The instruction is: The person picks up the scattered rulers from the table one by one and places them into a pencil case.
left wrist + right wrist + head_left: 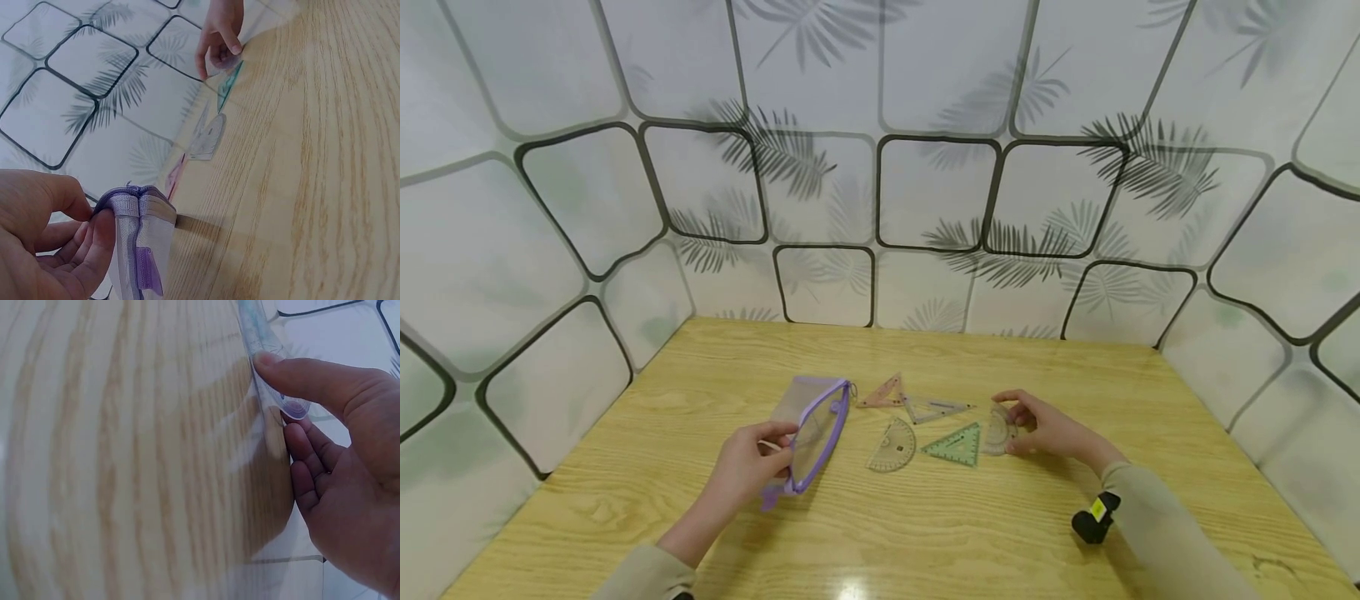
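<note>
The left hand (747, 467) grasps the near end of a purple-edged mesh pouch (811, 432) lying left of centre on the wooden table (925, 533); whether anything is inside it cannot be told. The right hand (1045, 429) pinches a clear protractor (997, 429) by its edge. Between them lie another protractor (892, 446) and three set squares: pink (883, 393), clear (934, 407), green (957, 444).

A staged recording booth — wooden table (925, 533) boxed in by leaf-printed backdrop panels (925, 192) on three sides.
</note>
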Demonstrator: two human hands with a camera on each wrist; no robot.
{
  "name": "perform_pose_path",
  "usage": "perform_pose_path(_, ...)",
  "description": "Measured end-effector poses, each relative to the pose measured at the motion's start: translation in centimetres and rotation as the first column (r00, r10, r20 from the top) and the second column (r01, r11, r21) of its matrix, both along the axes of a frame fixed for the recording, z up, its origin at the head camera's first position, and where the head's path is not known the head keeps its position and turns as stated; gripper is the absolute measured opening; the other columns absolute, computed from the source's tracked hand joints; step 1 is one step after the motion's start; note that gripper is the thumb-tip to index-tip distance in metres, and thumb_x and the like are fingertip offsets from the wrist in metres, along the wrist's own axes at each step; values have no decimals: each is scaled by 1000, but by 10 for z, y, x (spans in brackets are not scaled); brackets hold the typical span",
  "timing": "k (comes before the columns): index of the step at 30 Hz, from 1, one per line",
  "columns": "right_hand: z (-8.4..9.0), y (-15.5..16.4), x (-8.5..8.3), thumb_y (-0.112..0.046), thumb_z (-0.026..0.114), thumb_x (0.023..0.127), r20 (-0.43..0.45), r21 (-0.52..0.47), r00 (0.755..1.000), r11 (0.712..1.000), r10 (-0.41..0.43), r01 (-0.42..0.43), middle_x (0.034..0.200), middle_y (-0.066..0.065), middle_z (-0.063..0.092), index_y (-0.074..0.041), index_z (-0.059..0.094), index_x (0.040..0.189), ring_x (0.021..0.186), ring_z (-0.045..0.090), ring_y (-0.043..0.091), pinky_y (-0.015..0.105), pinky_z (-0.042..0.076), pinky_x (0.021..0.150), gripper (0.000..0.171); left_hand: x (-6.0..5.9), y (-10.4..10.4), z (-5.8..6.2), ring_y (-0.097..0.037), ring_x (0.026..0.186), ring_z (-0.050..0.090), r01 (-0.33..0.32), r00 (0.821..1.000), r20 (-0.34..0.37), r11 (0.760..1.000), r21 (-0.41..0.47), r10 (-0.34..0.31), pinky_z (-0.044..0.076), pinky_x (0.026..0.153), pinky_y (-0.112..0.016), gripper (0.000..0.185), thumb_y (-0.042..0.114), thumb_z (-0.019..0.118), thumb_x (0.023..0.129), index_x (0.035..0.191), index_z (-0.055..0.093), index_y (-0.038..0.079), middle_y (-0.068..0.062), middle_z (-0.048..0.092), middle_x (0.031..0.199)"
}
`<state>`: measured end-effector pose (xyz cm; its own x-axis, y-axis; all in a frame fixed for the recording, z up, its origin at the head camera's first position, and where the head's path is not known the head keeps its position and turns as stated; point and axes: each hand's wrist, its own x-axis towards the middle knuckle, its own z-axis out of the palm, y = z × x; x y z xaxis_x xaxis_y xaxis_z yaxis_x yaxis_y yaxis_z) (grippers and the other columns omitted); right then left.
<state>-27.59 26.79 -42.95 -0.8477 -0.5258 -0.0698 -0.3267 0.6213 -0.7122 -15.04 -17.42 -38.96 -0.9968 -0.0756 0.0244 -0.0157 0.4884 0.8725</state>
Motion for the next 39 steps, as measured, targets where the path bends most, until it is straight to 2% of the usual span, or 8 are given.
perform_pose_path(7, 3, -1, -2, -11, 75, 86, 9, -19, 1000, 1000, -17, 17, 112, 15, 55, -4, 39, 147, 93, 52, 20, 22, 49, 74, 71, 0, 0, 0, -13, 72, 66, 5, 1000, -10, 1000, -5, -5, 64, 61, -27, 42, -5, 59, 80, 121, 67, -5, -11, 65, 91)
perform_pose_path(12, 4, 1, -3, -8, 72, 87, 21, -56, 999, 998, -26, 27, 114, 19, 54, -3, 38, 149, 90, 57, 20, 26, 52, 72, 71, -1, 0, 0, -13, 71, 66, 3, 1000, -10, 1000, -5, -3, 63, 60, -26, 42, -5, 59, 79, 120, 67, -5, -11, 65, 91)
perform_pose_path(20, 7, -1, -1, -7, 70, 88, 74, -78, 997, 996, -37, 43, 119, 23, 50, -3, 33, 152, 75, 54, 17, 26, 49, 56, 74, -1, 1, 1, -13, 71, 66, 3, 1000, -8, 1000, 0, -3, 63, 60, -27, 41, -5, 59, 80, 120, 67, -5, -11, 65, 91)
perform_pose_path(27, 7, -1, -1, -11, 72, 88, 36, -78, 998, 995, -56, 59, 108, 18, 58, 0, 39, 148, 84, 59, 16, 25, 53, 63, 68, 0, 1, 0, -14, 72, 66, 12, 1000, -9, 1000, -4, -13, 64, 62, -29, 41, -4, 60, 81, 121, 66, -6, -11, 65, 92)
perform_pose_path(30, 8, 0, -1, -10, 70, 90, 40, -101, 998, 993, -54, 58, 104, 17, 59, 0, 41, 146, 84, 60, 18, 25, 54, 63, 64, 0, 1, 0, -14, 72, 66, 11, 1000, -9, 1000, -1, -11, 64, 61, -29, 41, -4, 60, 81, 121, 66, -6, -11, 65, 92)
perform_pose_path(33, 9, 0, 0, -9, 68, 91, 44, -125, 998, 991, -46, 51, 103, 18, 60, 2, 43, 143, 85, 62, 19, 26, 55, 63, 59, 0, 1, 0, -14, 72, 66, 7, 1000, -10, 1000, 2, -7, 64, 61, -28, 41, -5, 60, 80, 121, 67, -6, -11, 65, 92)
perform_pose_path(39, 9, -1, 1, -9, 67, 92, 38, -140, 997, 987, -74, 79, 102, 16, 66, 3, 50, 133, 88, 66, 17, 24, 59, 71, 46, 0, 1, 0, -14, 72, 67, 6, 1000, -10, 1000, 3, -6, 64, 61, -28, 41, -5, 60, 80, 120, 67, -6, -12, 66, 92)
